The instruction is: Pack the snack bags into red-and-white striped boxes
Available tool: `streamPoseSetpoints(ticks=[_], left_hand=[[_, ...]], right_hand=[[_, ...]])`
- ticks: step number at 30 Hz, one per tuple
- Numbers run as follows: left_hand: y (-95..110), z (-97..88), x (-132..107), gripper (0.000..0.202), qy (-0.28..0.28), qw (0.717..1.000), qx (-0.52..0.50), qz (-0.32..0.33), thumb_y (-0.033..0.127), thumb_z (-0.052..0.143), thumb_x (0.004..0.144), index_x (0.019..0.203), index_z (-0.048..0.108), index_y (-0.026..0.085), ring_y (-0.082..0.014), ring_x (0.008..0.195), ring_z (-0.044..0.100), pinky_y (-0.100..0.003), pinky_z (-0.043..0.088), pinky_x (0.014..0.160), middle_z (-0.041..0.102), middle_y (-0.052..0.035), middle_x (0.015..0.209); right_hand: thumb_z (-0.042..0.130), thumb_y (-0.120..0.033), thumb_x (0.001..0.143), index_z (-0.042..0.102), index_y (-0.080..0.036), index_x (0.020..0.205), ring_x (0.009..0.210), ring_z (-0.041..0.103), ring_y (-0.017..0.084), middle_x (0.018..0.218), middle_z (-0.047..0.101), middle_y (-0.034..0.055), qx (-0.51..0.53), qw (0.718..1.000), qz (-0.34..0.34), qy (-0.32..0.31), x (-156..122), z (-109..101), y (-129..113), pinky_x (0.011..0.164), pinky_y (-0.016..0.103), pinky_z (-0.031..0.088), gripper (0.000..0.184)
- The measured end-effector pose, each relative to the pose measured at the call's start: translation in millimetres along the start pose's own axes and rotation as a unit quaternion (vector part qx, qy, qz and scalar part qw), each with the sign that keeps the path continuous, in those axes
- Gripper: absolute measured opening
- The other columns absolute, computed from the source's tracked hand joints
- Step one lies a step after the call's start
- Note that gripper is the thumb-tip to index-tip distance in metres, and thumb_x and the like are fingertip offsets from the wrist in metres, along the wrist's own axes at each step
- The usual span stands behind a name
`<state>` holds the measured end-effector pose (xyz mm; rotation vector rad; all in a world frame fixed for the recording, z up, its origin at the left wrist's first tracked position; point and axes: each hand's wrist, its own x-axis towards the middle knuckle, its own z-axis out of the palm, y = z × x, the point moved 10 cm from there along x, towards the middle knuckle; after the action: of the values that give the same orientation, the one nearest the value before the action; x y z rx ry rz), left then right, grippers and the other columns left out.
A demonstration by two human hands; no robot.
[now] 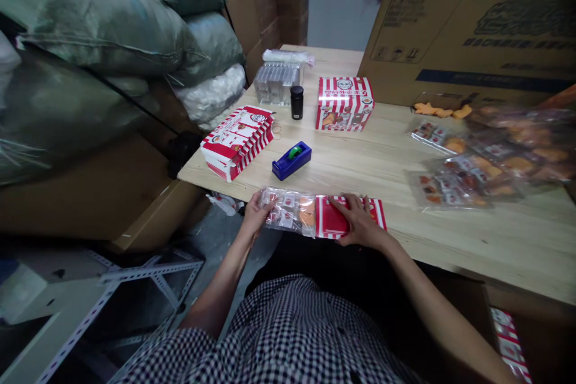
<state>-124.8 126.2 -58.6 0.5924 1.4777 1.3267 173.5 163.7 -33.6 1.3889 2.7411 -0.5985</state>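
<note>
At the table's front edge my left hand [256, 213] grips the outer end of a clear plastic packet [290, 211]. Small white-and-red sachets and orange pieces show through its film. The packet's other end meets a flat red-and-white striped carton [332, 216]; I cannot tell whether it reaches inside. My right hand [359, 221] holds this carton from above, fingers spread across it and thumb near its front edge. Just beyond the packet sits a blue tape dispenser [292, 162] with a green roll.
Folded striped cartons [238, 138] lie stacked at the left; an assembled striped box [344, 105] stands farther back. A black bottle [296, 103] stands before clear plastic cases [276, 81]. More filled packets [463, 177] lie at right, by a large cardboard box [459, 30]. Sacks [103, 18] are piled left.
</note>
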Motion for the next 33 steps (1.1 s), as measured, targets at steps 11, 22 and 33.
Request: streamPoseSetpoints(ticks=[11,22,33], left_hand=[[3,-5.7,-25,0.075,0.022,0.995,0.056,0.084,0.031,0.077,0.072,0.140,0.046,0.020,-0.0166,0.089,0.069,-0.026,0.056,0.077,0.067,-0.0083,0.120],[17,31.8,-18,0.062,-0.241,0.968,0.069,-0.016,0.031,0.079,0.069,0.128,0.064,0.017,-0.0230,0.089,0.069,-0.028,0.056,0.069,0.072,-0.0103,0.115],[-9,83.1,0,0.044,-0.161,0.977,0.132,0.036,0.030,0.073,0.076,0.115,0.062,0.016,-0.0230,0.103,0.065,-0.035,0.051,0.092,0.070,-0.0089,0.111]], right_hand=[[0.081,-0.049,0.058,0.030,-0.025,0.155,0.143,0.025,0.043,0.149,0.034,0.0221,0.018,0.999,0.027,0.014,1,-4,0,0.114,0.068,0.004,0.112],[0.081,-0.050,0.055,0.028,-0.028,0.156,0.143,0.025,0.043,0.149,0.034,0.0193,0.005,0.999,0.021,0.036,-1,-8,-5,0.115,0.065,0.003,0.115],[0.080,-0.046,0.058,0.029,-0.030,0.155,0.141,0.028,0.044,0.147,0.037,0.0187,0.002,0.997,0.040,0.058,-5,-13,12,0.113,0.068,0.004,0.111]])
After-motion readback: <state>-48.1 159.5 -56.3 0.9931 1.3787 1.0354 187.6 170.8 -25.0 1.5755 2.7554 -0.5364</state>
